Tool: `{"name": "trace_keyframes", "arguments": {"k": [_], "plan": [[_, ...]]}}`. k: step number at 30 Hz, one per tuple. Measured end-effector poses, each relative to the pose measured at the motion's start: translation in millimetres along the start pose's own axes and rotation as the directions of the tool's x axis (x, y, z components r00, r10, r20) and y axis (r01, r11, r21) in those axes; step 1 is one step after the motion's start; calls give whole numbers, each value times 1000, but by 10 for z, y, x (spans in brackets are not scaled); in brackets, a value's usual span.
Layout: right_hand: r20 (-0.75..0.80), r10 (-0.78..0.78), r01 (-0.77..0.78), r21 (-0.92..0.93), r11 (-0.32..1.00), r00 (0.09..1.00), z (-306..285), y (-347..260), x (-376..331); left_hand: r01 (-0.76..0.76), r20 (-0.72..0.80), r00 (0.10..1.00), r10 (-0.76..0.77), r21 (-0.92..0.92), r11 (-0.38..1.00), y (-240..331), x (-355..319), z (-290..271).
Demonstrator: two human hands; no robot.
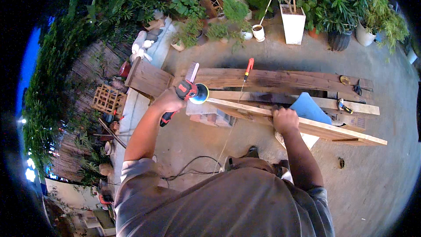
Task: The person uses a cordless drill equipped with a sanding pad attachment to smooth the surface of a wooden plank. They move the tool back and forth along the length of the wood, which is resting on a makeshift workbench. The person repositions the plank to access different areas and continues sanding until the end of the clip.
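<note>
My left hand [170, 101] is closed around the grip of a red and black power sander [186, 89]. The sander's round pad [201, 93] is at the left end of a long pale wooden plank [335, 132]; whether it touches the wood is hard to tell. Around the plank's upper edge, near its middle, my right hand [285, 120] is wrapped with its fingers curled. The plank slants down to the right across the front of my body. A blue cloth-like piece [309, 108] sits just beyond my right hand.
Beyond the plank lie more boards [280, 79], bearing an orange-handled tool [248, 69] and a yellow and black hand tool [345, 106]. A bristled brush [191, 72] is behind the sander. Black cable [193, 159] loops near my feet. Potted plants [340, 22] line the back.
</note>
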State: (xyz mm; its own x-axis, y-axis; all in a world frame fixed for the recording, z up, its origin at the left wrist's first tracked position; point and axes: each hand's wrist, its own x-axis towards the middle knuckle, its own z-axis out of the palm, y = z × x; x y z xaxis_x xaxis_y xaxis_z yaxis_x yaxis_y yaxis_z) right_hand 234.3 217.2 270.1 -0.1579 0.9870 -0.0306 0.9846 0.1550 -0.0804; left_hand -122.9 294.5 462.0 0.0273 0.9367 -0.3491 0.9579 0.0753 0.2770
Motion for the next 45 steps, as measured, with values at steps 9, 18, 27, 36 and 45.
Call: {"name": "trace_keyframes", "arguments": {"k": [9,18,27,36,45], "plan": [[-100,-23,24,9,1000,995,131,19,-9,20,138,990,-26,43,999,265,-30,-74],[-38,-39,40,14,999,999,47,-7,-9,-20,135,991,14,44,999,44,78,13],[-17,-18,19,36,999,1000,6,-3,-33,-4,127,992,-7,85,996,470,-162,-12],[5,-14,13,74,997,1000,-66,-30,-14,57,83,994,-76,210,976,58,-46,79],[-35,-72,73,45,996,997,33,29,30,195,209,950,-231,183,964,-473,-253,504]]}}
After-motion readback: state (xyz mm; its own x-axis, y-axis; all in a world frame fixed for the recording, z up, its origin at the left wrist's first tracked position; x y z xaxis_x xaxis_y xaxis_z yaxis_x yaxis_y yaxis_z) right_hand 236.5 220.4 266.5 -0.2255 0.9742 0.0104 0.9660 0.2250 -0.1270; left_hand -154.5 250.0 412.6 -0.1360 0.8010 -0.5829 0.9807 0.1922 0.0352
